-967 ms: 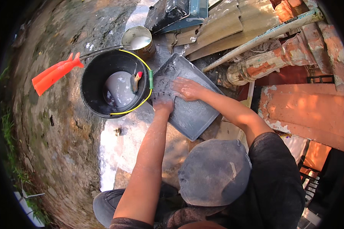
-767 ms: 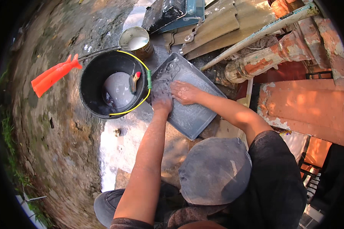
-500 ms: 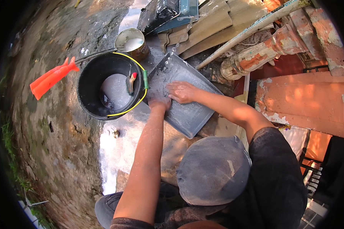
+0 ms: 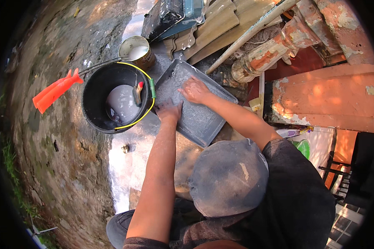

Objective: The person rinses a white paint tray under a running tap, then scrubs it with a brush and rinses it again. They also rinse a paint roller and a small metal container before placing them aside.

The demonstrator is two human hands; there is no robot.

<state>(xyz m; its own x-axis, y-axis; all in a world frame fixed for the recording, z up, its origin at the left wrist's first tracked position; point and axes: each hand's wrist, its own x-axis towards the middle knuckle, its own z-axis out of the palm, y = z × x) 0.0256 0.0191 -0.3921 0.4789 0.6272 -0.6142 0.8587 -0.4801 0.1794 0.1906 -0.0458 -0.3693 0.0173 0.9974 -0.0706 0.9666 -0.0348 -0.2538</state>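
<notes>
A dark grey roller tray, wet and smeared with pale paint, lies tilted on the ground in front of me. My left hand rests on its left edge, fingers spread, with nothing seen in it. Inside the tray, my right hand touches the wet floor; its fingers are bent, the thumb stands apart, and no object shows in it. Close to the left hand is a black bucket with a yellow wire handle and green grip. Milky liquid and a red-tipped brush are in it.
Behind the bucket stands a can of white paint. An orange-red roller handle juts out left of the bucket. Corrugated sheets, a pole and a peeling baluster lie at the far right. A grey cap fills the near middle.
My right hand has moved away from the left one, toward the tray's far side, and its fingers have bent. The left hand has shifted onto the tray's left edge. The view has shifted slightly.
</notes>
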